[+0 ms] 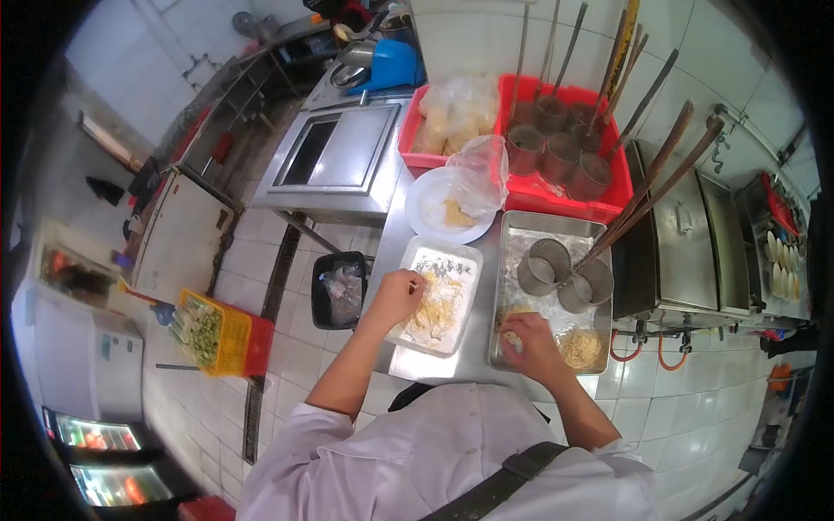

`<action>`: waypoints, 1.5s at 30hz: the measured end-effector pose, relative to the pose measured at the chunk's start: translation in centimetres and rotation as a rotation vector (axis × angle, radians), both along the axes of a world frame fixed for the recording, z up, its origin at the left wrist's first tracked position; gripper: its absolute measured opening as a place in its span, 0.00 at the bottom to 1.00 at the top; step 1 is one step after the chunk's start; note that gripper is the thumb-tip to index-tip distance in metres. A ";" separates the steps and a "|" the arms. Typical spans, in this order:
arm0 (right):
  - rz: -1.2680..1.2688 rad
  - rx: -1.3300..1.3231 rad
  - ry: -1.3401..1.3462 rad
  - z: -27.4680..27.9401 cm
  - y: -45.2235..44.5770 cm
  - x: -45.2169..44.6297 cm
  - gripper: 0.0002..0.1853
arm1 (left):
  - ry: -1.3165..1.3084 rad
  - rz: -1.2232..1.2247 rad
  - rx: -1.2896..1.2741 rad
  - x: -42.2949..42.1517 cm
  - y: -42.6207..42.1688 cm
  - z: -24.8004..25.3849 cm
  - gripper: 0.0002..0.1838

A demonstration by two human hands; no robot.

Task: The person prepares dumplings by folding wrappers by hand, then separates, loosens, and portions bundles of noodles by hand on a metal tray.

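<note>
My left hand (398,297) is over the left side of a white plastic tray (471,269), its fingers curled in; what they hold, if anything, is hidden. In that tray lie yellowish noodles (431,311) dusted with white flour. My right hand (534,347) is low over a metal tray (556,224), with its fingers closed around a small bunch of noodles (511,337). Beside it in the same tray rests a round nest of noodles (580,349). Two wire-mesh noodle baskets (544,265) with long handles stand farther back in the metal tray.
Behind are a white plate (426,204) with a plastic bag (479,178), and a red crate (621,187) of long-handled baskets. Another red crate (415,160) holds bagged food. A black bin (320,295) stands on the floor at left, and a fryer-like steel unit (678,252) at right.
</note>
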State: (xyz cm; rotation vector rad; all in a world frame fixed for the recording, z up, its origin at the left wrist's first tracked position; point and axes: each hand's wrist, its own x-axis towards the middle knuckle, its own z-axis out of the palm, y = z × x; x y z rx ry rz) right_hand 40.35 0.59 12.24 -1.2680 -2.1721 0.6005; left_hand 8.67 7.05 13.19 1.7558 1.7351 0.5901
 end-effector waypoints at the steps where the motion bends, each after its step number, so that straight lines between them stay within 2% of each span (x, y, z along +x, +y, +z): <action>1: 0.044 -0.051 0.050 0.1 0.6 -1.8 0.13 | -0.074 -0.027 0.006 0.2 0.0 1.5 0.13; 3: 0.086 -0.106 0.101 0.0 1.8 -5.2 0.13 | -0.148 -0.055 0.007 0.7 -0.4 3.0 0.14; 5: 0.202 -0.173 0.013 -0.4 3.1 -8.4 0.20 | 0.425 -0.243 -0.260 1.9 -1.3 2.9 0.24; 6: 0.202 -0.174 0.014 -0.8 3.5 -9.9 0.20 | 0.426 -0.243 -0.261 2.4 -2.2 2.1 0.24; 8: 0.218 -0.032 -0.153 -1.2 4.3 -12.2 0.29 | 0.480 -0.197 -0.140 2.7 -4.2 -0.9 0.34; 9: 0.225 -0.097 -0.254 -1.0 4.8 -13.0 0.36 | 0.447 -0.185 -0.205 2.2 -3.8 -1.1 0.36; 10: 0.220 -0.091 -0.253 -1.4 5.2 -13.3 0.36 | 0.450 -0.188 -0.198 1.3 -3.5 -1.2 0.36; 12: 0.122 0.206 -0.414 -2.5 5.7 -13.8 0.29 | -0.002 -0.112 -0.192 -0.7 -3.7 -0.3 0.30; 13: 0.123 0.207 -0.416 -1.9 6.2 -14.1 0.29 | -0.003 -0.111 -0.190 -1.5 -3.8 0.3 0.30; 15: 0.172 -0.173 -0.494 -0.9 7.7 -14.6 0.27 | -0.099 -0.073 -0.121 -3.0 -4.2 0.9 0.27; 16: 0.179 -0.169 -0.500 -1.4 8.2 -14.7 0.27 | -0.105 -0.064 -0.117 -3.5 -4.2 0.8 0.27; 18: 0.128 -0.084 -0.363 -2.0 9.5 -14.4 0.26 | -0.409 -0.052 -0.133 -4.4 -4.0 0.8 0.25; 19: 0.133 -0.081 -0.366 -1.5 10.0 -14.1 0.26 | -0.412 -0.047 -0.130 -4.7 -3.9 1.0 0.25; 22: 0.136 0.063 -0.279 1.6 11.0 -12.9 0.23 | -0.542 -0.031 -0.254 -5.1 -3.4 2.8 0.21; 24: 0.110 0.157 -0.162 3.4 10.9 -12.4 0.25 | -0.862 0.131 -0.539 -4.8 -3.6 4.3 0.24; 25: 0.114 0.154 -0.168 3.3 10.8 -12.0 0.25 | -0.869 0.134 -0.540 -4.6 -3.8 3.6 0.24; 27: 0.025 0.251 -0.319 2.4 10.1 -11.3 0.27 | -0.833 0.257 -0.431 -4.0 -4.2 1.8 0.30; 28: 0.025 0.250 -0.322 1.6 9.8 -11.1 0.27 | -0.836 0.257 -0.432 -3.8 -4.3 1.4 0.30; 30: 0.044 0.180 -0.343 0.7 9.3 -10.8 0.30 | -0.439 0.118 -0.380 -3.5 -4.2 0.9 0.37; 31: 0.045 0.179 -0.345 0.6 9.1 -10.8 0.30 | -0.441 0.118 -0.380 -3.2 -4.2 0.7 0.37; 33: 0.043 0.183 -0.349 0.3 8.4 -11.1 0.29 | -0.146 0.049 -0.271 -2.1 -4.1 0.2 0.41; 34: 0.045 0.181 -0.349 0.1 8.2 -11.1 0.29 | -0.147 0.051 -0.274 -1.3 -4.1 -0.2 0.41; 36: 0.061 0.145 -0.344 -0.2 8.1 -11.4 0.26 | 0.068 -0.030 0.052 0.0 -3.8 -1.0 0.40; 38: 0.094 0.080 -0.371 0.3 7.8 -11.3 0.24 | 0.120 -0.017 0.005 0.2 -3.0 -5.1 0.36; 39: 0.123 0.016 -0.399 0.5 7.8 -11.2 0.23 | 0.170 -0.007 -0.039 0.5 -2.8 -4.9 0.32; 40: 0.120 0.024 -0.400 0.6 7.7 -11.0 0.23 | 0.170 -0.008 -0.031 0.6 -2.9 -4.7 0.32; 42: 0.089 -0.027 -0.435 0.4 7.2 -10.6 0.20 | 0.008 0.050 -0.044 0.5 -3.3 -3.9 0.24; 43: 0.087 -0.027 -0.436 0.0 7.1 -10.4 0.20 | 0.007 0.048 -0.043 -0.1 -3.3 -4.2 0.24; 45: 0.046 0.034 -0.454 -0.3 7.0 -10.6 0.22 | -0.358 0.123 -0.108 -1.7 -3.2 -4.2 0.20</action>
